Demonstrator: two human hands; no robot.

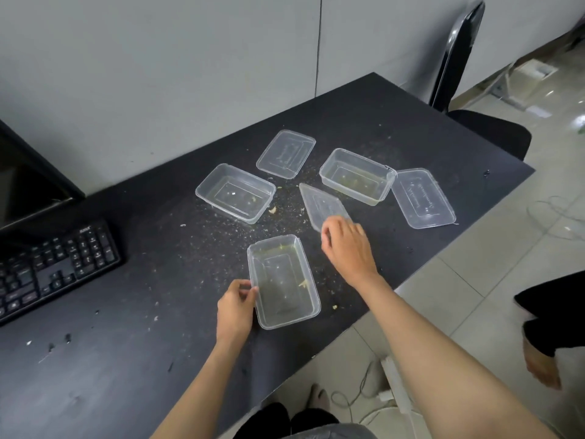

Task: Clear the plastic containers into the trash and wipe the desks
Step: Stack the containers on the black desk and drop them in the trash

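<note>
Three clear plastic containers and three clear lids lie on a black desk [126, 327] strewn with crumbs. My left hand [235, 308] grips the left rim of the nearest container [283, 282], which has food residue inside. My right hand [346, 245] is closed on the near end of a tilted lid [321, 204] at the middle. Further back lie a container [235, 192] on the left, a lid [286, 153] behind it, another container [356, 175] on the right, and a lid [422, 198] near the desk's right edge.
A black keyboard [47, 270] and a monitor [28, 175] stand at the left. A black chair [468, 90] stands beyond the desk's far corner. Cables [357, 394] lie on the tiled floor. Another person's leg and foot [544, 343] are at the right.
</note>
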